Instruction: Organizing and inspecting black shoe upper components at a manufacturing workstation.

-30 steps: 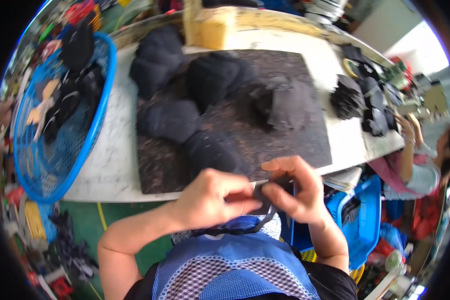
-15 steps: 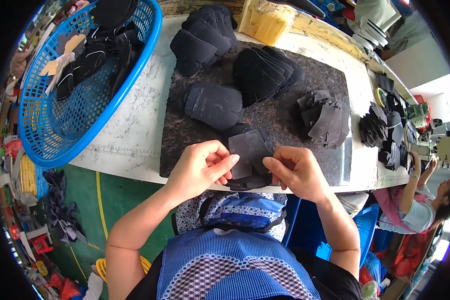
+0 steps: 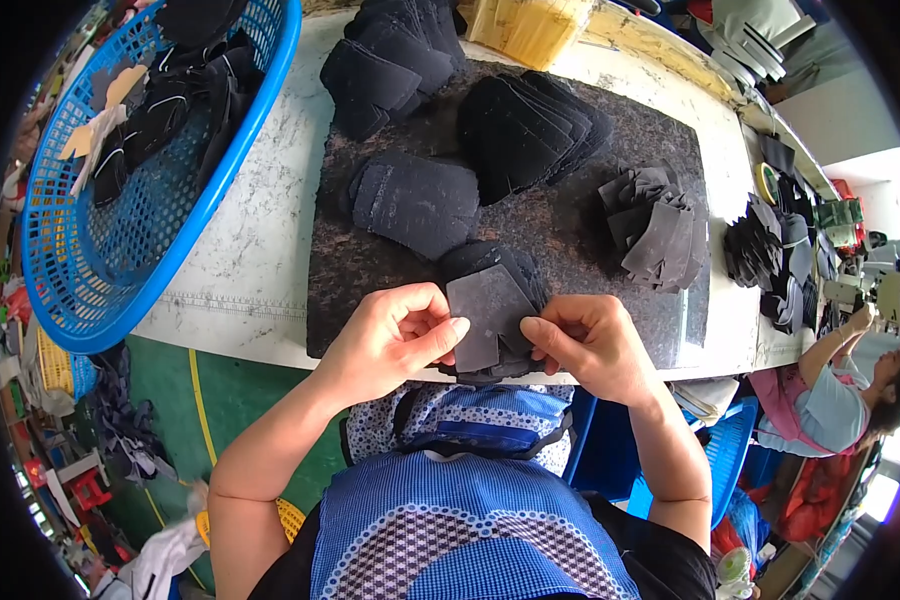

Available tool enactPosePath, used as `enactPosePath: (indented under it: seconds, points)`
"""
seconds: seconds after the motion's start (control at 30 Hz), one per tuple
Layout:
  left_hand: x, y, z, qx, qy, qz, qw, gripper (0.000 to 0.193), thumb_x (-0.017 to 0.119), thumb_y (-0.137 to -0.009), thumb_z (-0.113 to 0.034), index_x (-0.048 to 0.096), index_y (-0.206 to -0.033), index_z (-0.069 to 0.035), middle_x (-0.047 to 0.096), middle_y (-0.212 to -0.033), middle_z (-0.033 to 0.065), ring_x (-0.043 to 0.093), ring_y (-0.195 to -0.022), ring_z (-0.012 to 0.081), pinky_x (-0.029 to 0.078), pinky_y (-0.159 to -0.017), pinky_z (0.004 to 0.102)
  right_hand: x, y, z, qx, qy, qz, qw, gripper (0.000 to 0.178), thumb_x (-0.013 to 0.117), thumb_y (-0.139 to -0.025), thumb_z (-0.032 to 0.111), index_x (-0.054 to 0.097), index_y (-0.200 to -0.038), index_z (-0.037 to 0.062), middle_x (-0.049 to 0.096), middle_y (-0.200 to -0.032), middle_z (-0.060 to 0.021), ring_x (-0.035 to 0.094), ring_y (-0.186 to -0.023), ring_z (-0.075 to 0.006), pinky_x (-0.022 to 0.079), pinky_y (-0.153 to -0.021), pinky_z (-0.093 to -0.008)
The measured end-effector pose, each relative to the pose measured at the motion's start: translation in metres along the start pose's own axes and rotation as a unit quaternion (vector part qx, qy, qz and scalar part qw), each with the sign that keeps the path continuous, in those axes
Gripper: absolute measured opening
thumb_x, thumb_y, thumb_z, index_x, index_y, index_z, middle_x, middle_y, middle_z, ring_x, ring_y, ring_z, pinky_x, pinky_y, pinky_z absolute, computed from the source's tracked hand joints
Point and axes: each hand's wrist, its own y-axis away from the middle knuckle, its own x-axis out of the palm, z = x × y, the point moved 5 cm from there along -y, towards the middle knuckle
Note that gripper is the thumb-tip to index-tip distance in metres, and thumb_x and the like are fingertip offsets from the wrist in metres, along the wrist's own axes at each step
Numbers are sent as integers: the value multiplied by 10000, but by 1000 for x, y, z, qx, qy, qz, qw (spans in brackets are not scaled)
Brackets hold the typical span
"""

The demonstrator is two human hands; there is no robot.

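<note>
A thin dark grey cut piece (image 3: pixel 490 308), with a notch at its lower edge, is stretched between my two hands. My left hand (image 3: pixel 400 335) pinches its left edge between thumb and fingers. On the opposite edge my right hand (image 3: pixel 585 345) grips it the same way, thumb on top. Below the piece lies a pile of black cut pieces (image 3: pixel 475 258) at the front of the dark stone slab (image 3: pixel 560 240), partly hidden by the piece and my fingers. Just beyond, a black stack (image 3: pixel 415 203) rests on the slab.
Fanned black stacks (image 3: pixel 530 130) (image 3: pixel 390 65) and small grey pieces (image 3: pixel 655 230) sit on the slab. A blue basket (image 3: pixel 160 300) of black parts stands left on the white table (image 3: pixel 235 300). A yellowish block (image 3: pixel 530 28) lies at the back; another person (image 3: pixel 820 400) works at right.
Both hands keep their pinch on the grey piece, which now lies slightly more tilted. The whole view has shifted a little, with the basket and slab further left.
</note>
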Motion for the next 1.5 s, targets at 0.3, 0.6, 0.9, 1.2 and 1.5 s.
enactPosePath:
  seconds: [0.3,0.6,0.9,1.2,1.5]
  points:
    - [3,-3,-2,1,1,-22,1000,231,715,-1031,-151,600,-880,-22,677,-783,15,669,-698,59,552,-631,231,3,1,-3,9,-22,-15,1000,304,725,-1011,212,735,-845,-43,681,-668,-65,653,-593,-104,504,-534,-271]
    - [55,29,-24,387,-471,-76,789,655,789,-913,-357,559,-1413,-3,562,-1480,199,542,-1379,376,424,-1154,465,12,9,-9,-37,38,-107,993,316,775,-942,203,673,-743,-20,576,-569,-78,520,-516,-98,410,-480,-324]
    - [40,35,-19,416,-471,-32,777,796,696,-967,-540,520,-1508,18,481,-1600,203,382,-1548,362,216,-1292,544,-10,-36,101,-345,191,-146,907,181,811,-833,55,719,-988,39,674,-879,-82,666,-732,-217,566,-654,-345]
    - [-87,87,-8,267,-276,-390,837,246,684,-979,-58,648,-1215,3,669,-1234,148,646,-1167,271,497,-1042,385,26,-109,97,-486,325,54,809,161,831,-797,69,729,-918,41,678,-1004,-84,642,-983,-308,551,-862,-416]
    - [-35,19,-33,364,-379,-241,816,341,762,-943,-165,666,-1236,-20,641,-1343,164,603,-1263,375,492,-1086,456,20,-127,100,-218,218,7,951,111,722,-985,110,738,-1008,3,704,-919,-47,634,-884,-104,518,-803,-274]
